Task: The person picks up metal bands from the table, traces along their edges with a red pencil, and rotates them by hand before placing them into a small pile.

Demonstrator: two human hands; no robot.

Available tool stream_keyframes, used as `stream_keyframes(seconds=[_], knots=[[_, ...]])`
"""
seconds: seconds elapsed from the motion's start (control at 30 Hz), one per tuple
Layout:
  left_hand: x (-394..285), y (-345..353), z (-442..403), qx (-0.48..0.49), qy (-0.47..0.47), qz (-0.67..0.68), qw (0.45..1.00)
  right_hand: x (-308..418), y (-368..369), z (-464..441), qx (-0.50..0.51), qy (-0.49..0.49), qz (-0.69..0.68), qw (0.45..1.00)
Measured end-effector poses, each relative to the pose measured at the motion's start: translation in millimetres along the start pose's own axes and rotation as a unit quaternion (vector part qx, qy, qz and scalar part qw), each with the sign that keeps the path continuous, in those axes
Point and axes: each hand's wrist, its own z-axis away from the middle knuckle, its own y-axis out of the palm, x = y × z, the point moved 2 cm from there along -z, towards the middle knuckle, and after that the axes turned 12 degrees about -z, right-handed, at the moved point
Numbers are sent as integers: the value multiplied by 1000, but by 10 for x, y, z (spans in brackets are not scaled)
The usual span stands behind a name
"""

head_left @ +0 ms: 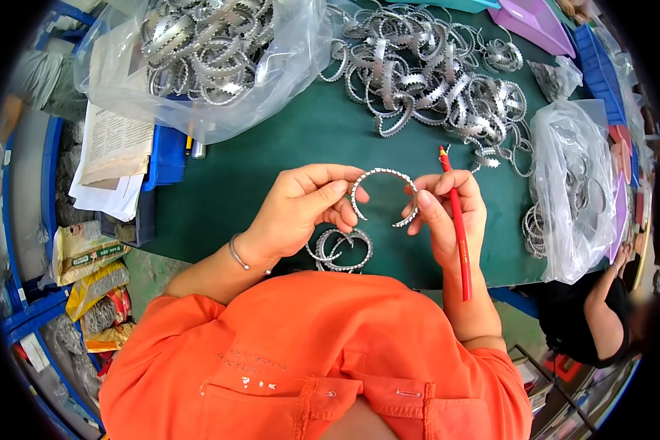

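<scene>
An open metal ring with a toothed edge is held up between both hands, its gap facing my body. My left hand pinches its left side between thumb and fingers. On the right side, my right hand grips the ring with thumb and fingertips. That hand also holds a red pen-like tool, its tip pointing away from me. Below the held ring, near the table's front edge, lie a few similar rings, overlapping each other.
On the green table are a large pile of rings, a plastic bag of rings and another clear bag. Papers rest by a blue bin. A person in black is at right.
</scene>
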Motion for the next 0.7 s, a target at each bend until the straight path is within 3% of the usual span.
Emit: stream_keyframes(seconds=[0.3, 0.4, 0.47, 0.5, 0.53, 0.57, 0.63, 0.7], knots=[[4, -2, 11, 9, -7, -6, 1000, 24, 28, 40, -11, -3, -3, 1000], [5, 16, 14, 5, -9, -6, 1000, 46, 51, 79, 16, -53, -5, 998], [18, 7, 6, 3, -6, -6, 1000, 34, 24, 84, 15, -108, 73, 991], [39, -16, -6, 17, 9, 3, 1000, 22, 33, 61, -10, -186, 156, 970], [46, -25, -12, 31, 25, 12, 999, 25, 34, 58, -11, -187, 156, 970], [37, -14, -13, 31, 25, 12, 999, 45, 57, 62, 23, -234, 227, 945], [15, 17, -7, 3, 31, 9, 999, 43, 169, 61, 80, -281, 239, 926], [4, 51, -11, 6, 42, 22, 999, -35, 248, 69, 122, -258, 239, 928]])
